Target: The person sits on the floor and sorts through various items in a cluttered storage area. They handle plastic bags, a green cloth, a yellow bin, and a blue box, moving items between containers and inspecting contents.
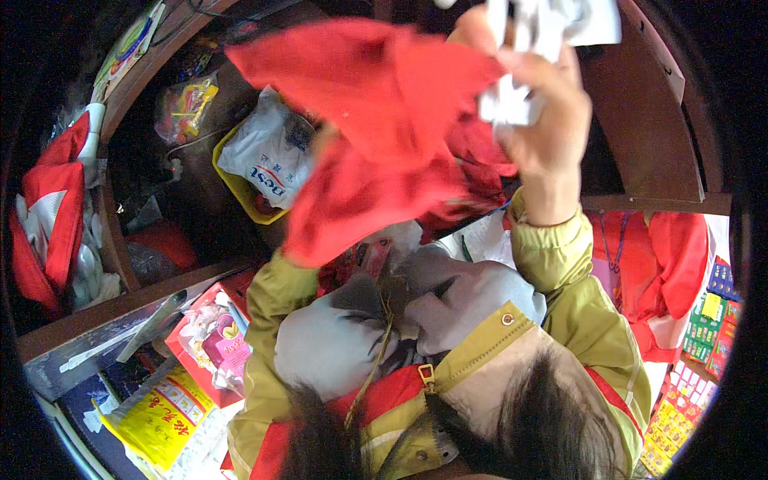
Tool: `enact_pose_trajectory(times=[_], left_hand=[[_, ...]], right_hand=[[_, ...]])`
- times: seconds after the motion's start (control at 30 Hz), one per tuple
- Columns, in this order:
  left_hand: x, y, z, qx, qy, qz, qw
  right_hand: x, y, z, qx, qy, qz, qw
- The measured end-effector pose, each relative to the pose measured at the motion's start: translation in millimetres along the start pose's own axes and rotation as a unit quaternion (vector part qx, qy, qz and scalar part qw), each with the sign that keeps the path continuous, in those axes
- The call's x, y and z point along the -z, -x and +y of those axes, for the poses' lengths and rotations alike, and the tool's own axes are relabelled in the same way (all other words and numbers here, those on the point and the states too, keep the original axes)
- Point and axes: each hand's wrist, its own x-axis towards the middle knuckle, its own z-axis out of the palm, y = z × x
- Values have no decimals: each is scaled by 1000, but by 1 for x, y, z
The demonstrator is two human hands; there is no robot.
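My right hand (549, 114) is raised at the upper right, its fingers closed around a blurred bunch of white pieces (510, 99), perhaps paper or plastic. A red cloth (384, 108) hangs in folds to the left of this hand, and its right corner reaches the fingers. The cloth covers most of my left forearm; only the olive sleeve (279, 285) shows below it. My left hand is largely hidden. Some fingers (474, 30) show at the top beside the white pieces, but I cannot tell which hand they belong to. Grey trousers (336, 342) cover my lap below.
A yellow bin (234, 186) holding a white plastic bag (270, 153) stands left of the cloth. A red box of small packets (210, 342) and a yellow printed bag (159, 420) lie lower left. Red cloth (678, 264) and colourful small packs (708, 324) are at right, below a brown panel (648, 120).
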Motion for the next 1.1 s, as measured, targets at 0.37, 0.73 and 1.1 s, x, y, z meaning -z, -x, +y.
enact_pose_trajectory(times=[0.37,0.73,1.1], left_hand=[[65,165,108,-117,-196,99,969],[110,153,-49,152,-712,-151,669],[-15,12,-74,-106,-490,-194,843]], right_hand=[[43,65,42,-278,148,-105,943],[88,115,153,-301,430,-501,688],[258,17,155,-446,732,-243,455]])
